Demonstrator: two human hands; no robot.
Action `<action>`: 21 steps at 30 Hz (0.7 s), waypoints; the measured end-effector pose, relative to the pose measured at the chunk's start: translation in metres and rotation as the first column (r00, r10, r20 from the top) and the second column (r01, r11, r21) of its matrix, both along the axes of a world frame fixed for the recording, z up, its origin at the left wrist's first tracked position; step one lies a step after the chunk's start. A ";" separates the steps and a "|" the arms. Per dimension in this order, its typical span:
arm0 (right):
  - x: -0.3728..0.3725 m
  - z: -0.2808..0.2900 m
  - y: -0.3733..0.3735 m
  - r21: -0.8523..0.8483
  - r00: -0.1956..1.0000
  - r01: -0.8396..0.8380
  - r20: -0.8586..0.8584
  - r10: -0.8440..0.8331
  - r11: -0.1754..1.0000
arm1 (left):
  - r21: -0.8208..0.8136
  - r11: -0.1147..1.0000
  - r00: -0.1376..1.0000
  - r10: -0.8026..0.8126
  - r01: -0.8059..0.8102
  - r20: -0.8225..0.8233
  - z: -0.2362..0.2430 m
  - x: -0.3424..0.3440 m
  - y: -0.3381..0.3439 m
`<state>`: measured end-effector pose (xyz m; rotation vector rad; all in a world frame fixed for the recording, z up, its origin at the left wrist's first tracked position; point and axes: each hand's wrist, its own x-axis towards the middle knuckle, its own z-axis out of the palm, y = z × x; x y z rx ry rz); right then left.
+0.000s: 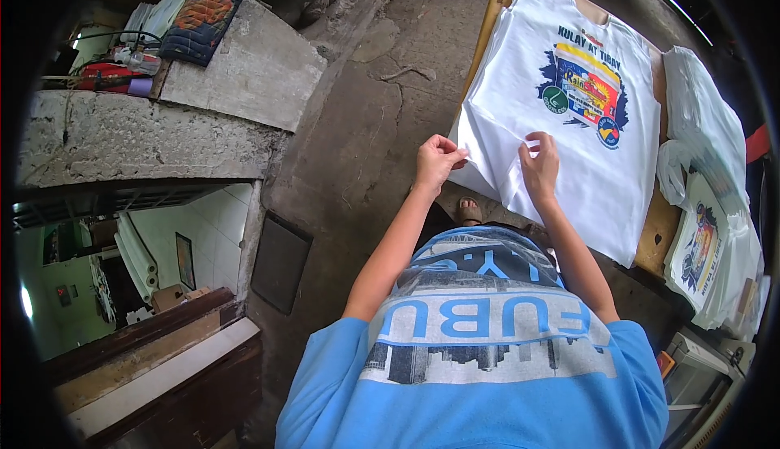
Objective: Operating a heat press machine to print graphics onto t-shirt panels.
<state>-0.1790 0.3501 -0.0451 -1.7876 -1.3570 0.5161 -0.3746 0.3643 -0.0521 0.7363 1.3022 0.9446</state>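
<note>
Status: white printed shirt panel is lying face up on the wooden table, covering most of the surface. Neckline is sitting toward the far edge; hem is running along the near edge. Table's wood is showing along the left edge and by the near-right corner.

Done, by the look of it: print is already on the chest, and the far and right portions are lying mostly flat. Not done: the near-left corner of the panel is standing up in loose folds between the hands, so I'd call the layout mostly there, not finished.

Left hand is pinching the panel's left border, thumb and index closed on the cloth. Right hand is hovering over or touching the folds, fingers curled, thumb and index close together; can't tell if it's gripping cloth.

Along the table's right edge, a white fabric stack is sitting beside another printed piece. Can't tell how many are in there.
</note>
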 end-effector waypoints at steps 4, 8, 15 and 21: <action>-0.003 0.001 -0.006 -0.002 0.943 -0.320 -0.096 0.318 0.947 | 0.048 0.999 0.988 -0.014 0.022 -0.153 0.003 0.007 0.003; -0.038 0.011 -0.009 -0.038 0.875 -0.476 0.082 0.478 0.878 | 0.161 0.983 0.966 -0.040 0.083 -0.255 -0.005 0.013 0.007; -0.037 0.017 0.005 -0.121 0.880 -0.474 -0.106 0.464 0.872 | 0.208 0.970 0.927 -0.038 0.124 -0.374 0.004 0.012 0.006; -0.025 0.008 0.006 -0.191 0.923 -0.282 -0.323 0.211 0.940 | 0.157 0.987 0.980 0.006 0.026 -0.201 0.010 0.006 0.001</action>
